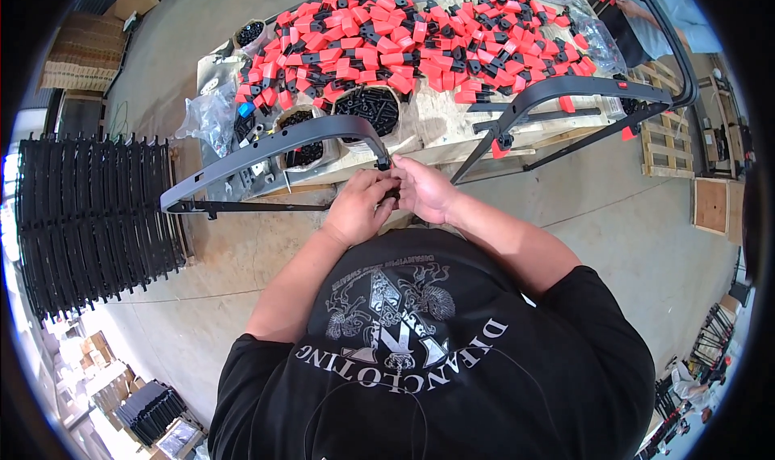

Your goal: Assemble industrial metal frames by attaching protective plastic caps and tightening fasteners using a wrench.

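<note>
In front of my chest, a black metal frame (266, 143) with a bent end lies across the near edge of the worktable (436, 129) and sticks out past it. My left hand (357, 205) is closed just below that bent end, its fingertips meeting my right hand. My right hand (426, 192) curls around the frame's end from the right, thumb side up against it. Something small and dark shows between the fingers, but its kind is hidden. A second black frame (565, 88) rests across the table's right side.
Red-and-black plastic parts (347, 40) are heaped on the table. An open bag of black bolts (367, 114) and a smaller bag (300, 155) stand near its front edge. Stacked black frames (97, 218) stand at left. Another person (646, 32) is at far right, near a wooden pallet (668, 143).
</note>
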A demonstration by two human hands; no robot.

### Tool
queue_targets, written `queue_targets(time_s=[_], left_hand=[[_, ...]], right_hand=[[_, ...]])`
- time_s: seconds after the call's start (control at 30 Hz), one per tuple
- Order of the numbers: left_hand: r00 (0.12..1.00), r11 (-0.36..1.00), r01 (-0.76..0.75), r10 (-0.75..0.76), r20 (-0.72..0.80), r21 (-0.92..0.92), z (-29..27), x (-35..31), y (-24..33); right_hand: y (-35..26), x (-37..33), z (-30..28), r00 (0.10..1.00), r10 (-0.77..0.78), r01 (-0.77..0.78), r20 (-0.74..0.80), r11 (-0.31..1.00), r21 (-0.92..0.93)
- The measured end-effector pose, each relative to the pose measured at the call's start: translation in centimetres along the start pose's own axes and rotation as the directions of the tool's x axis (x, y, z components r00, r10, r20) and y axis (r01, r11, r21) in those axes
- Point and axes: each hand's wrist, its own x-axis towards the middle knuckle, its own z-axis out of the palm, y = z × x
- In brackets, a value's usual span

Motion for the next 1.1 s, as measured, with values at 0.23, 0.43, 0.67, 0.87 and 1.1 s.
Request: queue_targets(time_s=[0.23,0.43,0.67,0.87,1.1], left_hand=[[1.000,1.000,0.000,-0.001,0.031,0.022,-0.2,-0.3,-0.4],[0.970,0.967,-0.242,0.238,0.053,0.085,-0.7,0.1,-0.5],[0.986,0.988,-0.154,0.152,0.069,0.024,-0.4,-0.3,-0.6],[0.650,0.448,0.539,-0.760,0.013,-0.713,2.0,-1.3,-5.4],[0.591,0.037,0.420,-0.770,0.242,-0.907,3.9,0.5,-7.2]], right_hand=[[0.0,0.3,0.6,1.000,0.027,-0.027,0.010,1.000,0.012],[0.5,0.8,0.5,0.999,0.047,-0.047,-0.001,0.999,0.017],[1.2,1.1,0.0,0.995,0.022,-0.018,-0.099,0.999,0.037],[0.1,1.8,-1.9,0.926,-0.073,-0.060,-0.370,0.940,-0.336],[-2.0,1.6,0.2,0.855,-0.518,0.070,-0.027,0.167,-0.983]])
